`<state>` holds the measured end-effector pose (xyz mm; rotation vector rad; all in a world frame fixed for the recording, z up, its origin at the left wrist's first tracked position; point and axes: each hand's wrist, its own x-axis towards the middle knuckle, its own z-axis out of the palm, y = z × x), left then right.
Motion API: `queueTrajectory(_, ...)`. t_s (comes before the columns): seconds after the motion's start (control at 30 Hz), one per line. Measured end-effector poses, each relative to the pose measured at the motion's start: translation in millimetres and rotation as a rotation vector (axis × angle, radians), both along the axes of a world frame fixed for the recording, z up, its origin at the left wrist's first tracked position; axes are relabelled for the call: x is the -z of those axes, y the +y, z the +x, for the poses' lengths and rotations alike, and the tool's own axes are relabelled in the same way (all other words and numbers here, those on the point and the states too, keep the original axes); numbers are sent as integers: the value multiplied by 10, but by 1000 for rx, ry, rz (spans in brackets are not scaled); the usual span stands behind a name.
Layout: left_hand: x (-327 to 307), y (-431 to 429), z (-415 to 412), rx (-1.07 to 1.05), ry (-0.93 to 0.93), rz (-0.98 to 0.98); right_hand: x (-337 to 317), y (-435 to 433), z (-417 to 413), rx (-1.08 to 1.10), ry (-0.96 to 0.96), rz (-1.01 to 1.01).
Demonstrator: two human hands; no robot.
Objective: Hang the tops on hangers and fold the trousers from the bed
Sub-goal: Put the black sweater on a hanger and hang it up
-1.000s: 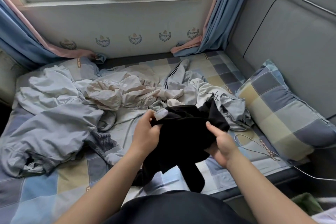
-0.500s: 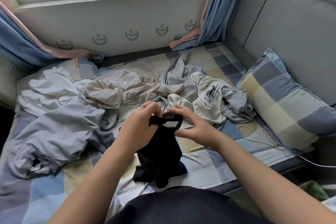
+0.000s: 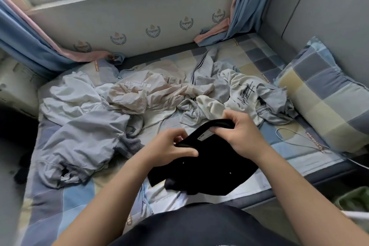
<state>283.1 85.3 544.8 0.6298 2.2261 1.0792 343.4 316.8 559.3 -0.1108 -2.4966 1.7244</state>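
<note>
The bed [image 3: 60, 201], spread with a checked sheet in blue, grey and pale yellow, fills most of the view, and a pillow [image 3: 327, 102] in the same check leans against the padded grey wall at its right end. A large crumpled grey-blue garment [image 3: 83, 138] sprawls over the left half of the sheet, a beige garment [image 3: 147, 96] is bunched just beyond it towards the middle, and a white top with black script print [image 3: 242, 94] lies tangled with grey fabric to the right, near the pillow. Nearer than all of these, at the front edge of the bed, is the black garment [image 3: 209, 164] (whether it is a top or trousers cannot be told from this angle): its lower part rests heaped on the sheet between the two forearms, while its banded opening is lifted and stretched between the hands. The left hand [image 3: 171, 146] pinches the near-left side of that band between thumb and curled fingers. The right hand [image 3: 243, 132] is higher and farther in, its fingers hooked round the far-right part of the band, so the opening runs slantwise from one hand up to the other. A thin wire hanger [image 3: 303, 135] lies flat on the sheet just right of the right hand, between it and the pillow. A small white label [image 3: 203, 137] shows inside the band, between the two grips.
</note>
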Motion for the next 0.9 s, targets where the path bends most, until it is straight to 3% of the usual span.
queueTrajectory(0.13,35,30,88,115,-79,-29,-128,-210,254,135,-17,-2)
queueTrajectory(0.37,230,-260,24,10,365,-203,-136,-770,869,304,-70,68)
queueTrajectory(0.57,296,-617,-72,265,569,-285,16,-1360,1733,780,-139,330)
queueTrajectory(0.63,299,-587,0,426,541,-195,16,-1578,2102,893,-193,414)
queueTrajectory(0.77,223,-291,508,757,300,-38,-153,-2005,2902,1185,-228,508)
queueTrajectory(0.9,16,68,1306,1013,269,148,-481,-2367,3682,1484,-223,549)
